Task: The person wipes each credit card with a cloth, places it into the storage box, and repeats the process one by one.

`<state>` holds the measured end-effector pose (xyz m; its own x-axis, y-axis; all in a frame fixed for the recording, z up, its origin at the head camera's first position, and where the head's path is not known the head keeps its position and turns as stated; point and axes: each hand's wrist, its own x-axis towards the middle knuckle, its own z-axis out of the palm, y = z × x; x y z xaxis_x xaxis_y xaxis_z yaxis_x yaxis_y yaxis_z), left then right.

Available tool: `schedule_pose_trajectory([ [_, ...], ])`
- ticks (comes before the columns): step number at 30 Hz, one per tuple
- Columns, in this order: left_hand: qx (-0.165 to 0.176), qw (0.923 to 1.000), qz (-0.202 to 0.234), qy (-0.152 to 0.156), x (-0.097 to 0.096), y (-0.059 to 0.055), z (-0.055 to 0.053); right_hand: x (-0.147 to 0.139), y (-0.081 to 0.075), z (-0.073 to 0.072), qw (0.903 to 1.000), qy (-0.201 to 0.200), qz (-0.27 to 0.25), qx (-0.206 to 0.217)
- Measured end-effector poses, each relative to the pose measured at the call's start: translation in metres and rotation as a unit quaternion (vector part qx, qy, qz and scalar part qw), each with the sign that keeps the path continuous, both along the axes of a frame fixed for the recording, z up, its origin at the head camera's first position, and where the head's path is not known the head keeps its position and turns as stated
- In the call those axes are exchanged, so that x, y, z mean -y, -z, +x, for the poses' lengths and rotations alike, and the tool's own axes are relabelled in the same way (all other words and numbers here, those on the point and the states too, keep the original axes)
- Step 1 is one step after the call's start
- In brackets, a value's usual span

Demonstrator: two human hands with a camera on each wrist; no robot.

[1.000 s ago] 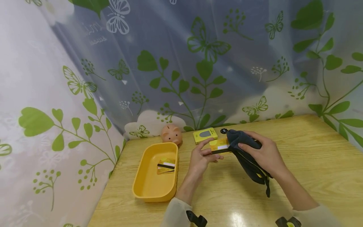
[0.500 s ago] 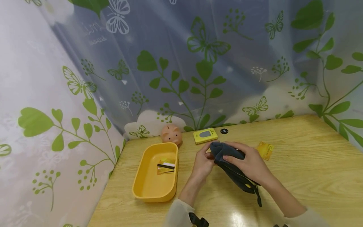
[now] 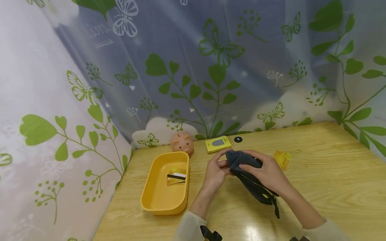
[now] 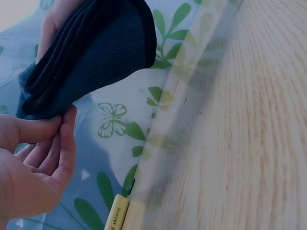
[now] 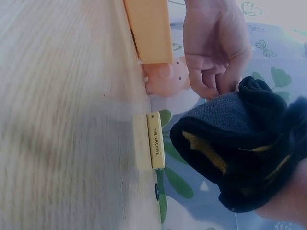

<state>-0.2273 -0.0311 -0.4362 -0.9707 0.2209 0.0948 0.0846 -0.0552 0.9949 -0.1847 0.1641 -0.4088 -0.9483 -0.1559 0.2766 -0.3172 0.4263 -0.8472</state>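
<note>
A dark blue, soft fabric pouch (image 3: 242,160) with black edging is held above the table between both hands. My right hand (image 3: 269,170) grips its side, thumb on top, and a black strap end hangs below. At the pouch's left end is my left hand (image 3: 215,172). In the left wrist view its thumb and fingers pinch the lower edge of the pouch (image 4: 110,57). The right wrist view shows folded layers of the pouch (image 5: 216,115) with yellow inside. On the table to the right lies a yellow card (image 3: 282,160), partly behind the right hand.
A yellow tray (image 3: 147,201) stands at left with cards (image 3: 176,177) inside. Behind it sits a pink piggy bank (image 3: 182,143). Along the table's back edge are a flat yellow box (image 3: 218,144) and a black poker chip (image 3: 238,139). A patterned curtain (image 3: 187,83) hangs behind.
Both hands and the pouch have shifted left and slightly down. The yellow card between the left fingers and the pouch is out of sight. Another card has come into view at right.
</note>
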Motion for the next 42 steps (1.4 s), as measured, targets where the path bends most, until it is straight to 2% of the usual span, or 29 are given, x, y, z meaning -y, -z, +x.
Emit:
schedule_pose_trajectory([
  [13,0.002,0.9999,-0.009,-0.011,0.007,-0.004,0.001,-0.013,-0.004,-0.004,0.9976,0.05,0.043,0.019],
  [23,0.016,0.9998,0.001,-0.013,0.007,-0.006,0.003,-0.022,0.0,-0.008,0.9961,0.063,0.055,0.026],
  [28,0.022,0.9996,0.004,-0.018,0.009,-0.006,0.003,-0.03,-0.001,-0.01,0.9939,0.084,0.069,0.02],
  [36,0.029,0.9992,0.02,-0.016,0.01,-0.007,0.003,-0.043,-0.007,-0.011,0.9917,0.113,0.061,0.01],
  [42,0.024,0.999,0.027,-0.028,0.012,-0.015,0.004,-0.051,-0.012,-0.01,0.9914,0.122,0.046,0.01],
])
